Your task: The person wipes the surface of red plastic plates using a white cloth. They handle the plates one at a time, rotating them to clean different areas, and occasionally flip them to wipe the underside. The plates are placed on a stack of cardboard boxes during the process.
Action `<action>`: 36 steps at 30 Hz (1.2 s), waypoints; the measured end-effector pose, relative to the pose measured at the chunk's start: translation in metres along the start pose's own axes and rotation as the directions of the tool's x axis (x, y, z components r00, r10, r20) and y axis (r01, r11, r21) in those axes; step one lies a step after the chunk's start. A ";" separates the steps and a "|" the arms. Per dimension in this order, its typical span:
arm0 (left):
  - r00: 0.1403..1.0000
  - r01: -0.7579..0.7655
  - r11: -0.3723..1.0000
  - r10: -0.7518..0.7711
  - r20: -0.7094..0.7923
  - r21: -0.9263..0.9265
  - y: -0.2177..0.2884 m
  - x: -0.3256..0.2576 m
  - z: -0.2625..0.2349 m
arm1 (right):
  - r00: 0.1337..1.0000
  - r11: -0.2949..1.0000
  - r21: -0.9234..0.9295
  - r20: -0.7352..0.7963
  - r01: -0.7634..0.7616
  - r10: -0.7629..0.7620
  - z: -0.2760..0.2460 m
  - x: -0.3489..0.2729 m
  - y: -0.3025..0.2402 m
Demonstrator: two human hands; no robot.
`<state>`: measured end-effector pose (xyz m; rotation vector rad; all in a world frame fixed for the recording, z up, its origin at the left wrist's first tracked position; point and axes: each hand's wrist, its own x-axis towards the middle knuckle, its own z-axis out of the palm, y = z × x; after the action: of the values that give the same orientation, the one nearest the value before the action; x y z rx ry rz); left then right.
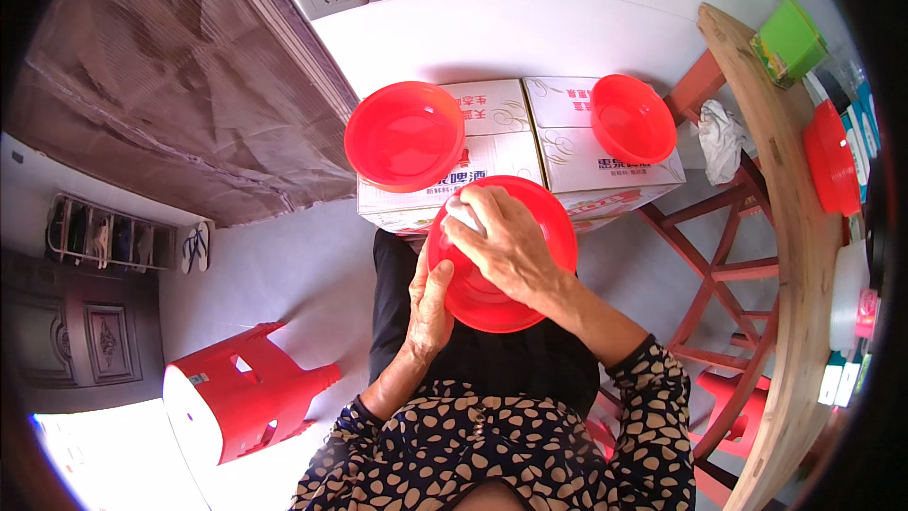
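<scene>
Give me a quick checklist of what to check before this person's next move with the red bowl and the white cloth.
1. Left hand grips the rim of the held red bowl: ok.
2. Right hand presses the white cloth inside that bowl: ok.
3. Bowl supported over the lap, clear of the cardboard boxes: ok.
4. Two other red bowls, left one and right one, rest on the boxes: ok.
5. Held bowl's inside clean: cannot tell, the hand covers it.

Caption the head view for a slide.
Left hand holds a red bowl; right hand presses a white cloth inside.
</scene>
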<state>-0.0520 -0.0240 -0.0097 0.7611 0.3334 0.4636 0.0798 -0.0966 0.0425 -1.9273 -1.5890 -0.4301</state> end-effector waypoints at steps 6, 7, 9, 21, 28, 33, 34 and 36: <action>0.999 -0.043 0.998 0.043 0.002 0.049 0.009 0.001 -0.002 | 1.000 0.964 -0.265 -0.012 -0.011 0.008 -0.011 -0.003 0.030; 0.998 -0.054 0.995 0.055 -0.006 0.083 0.009 0.002 -0.002 | 0.998 0.954 -0.293 -0.012 -0.057 0.056 -0.012 -0.007 0.030; 0.995 -0.099 0.987 0.100 -0.006 0.125 0.007 0.005 -0.006 | 0.991 0.936 -0.329 0.003 -0.123 0.131 -0.014 -0.016 0.029; 0.997 -0.044 0.991 0.052 -0.062 0.127 0.002 0.012 -0.009 | 0.891 0.894 0.020 -0.081 -0.447 0.447 -0.025 -0.015 0.016; 0.996 -0.090 0.982 0.090 0.004 0.167 -0.005 0.009 -0.007 | 0.921 0.912 0.251 -0.139 -0.324 0.365 0.021 0.015 0.002; 0.993 -0.014 0.997 0.022 -0.113 0.076 -0.018 0.009 -0.018 | 0.932 0.770 0.553 0.033 -0.317 0.360 0.033 0.006 -0.019; 0.989 0.017 0.999 -0.010 -0.148 0.049 -0.020 0.008 -0.020 | 0.937 0.763 0.562 0.067 -0.319 0.342 0.033 0.003 -0.023; 0.989 0.037 0.999 -0.032 -0.143 0.032 -0.020 0.008 -0.028 | 0.912 0.655 0.640 0.212 -0.402 0.353 0.028 -0.002 -0.032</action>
<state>-0.0520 -0.0157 -0.0441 0.7559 0.4884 0.4819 0.0449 -0.0773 0.0271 -1.6167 -1.0949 0.3675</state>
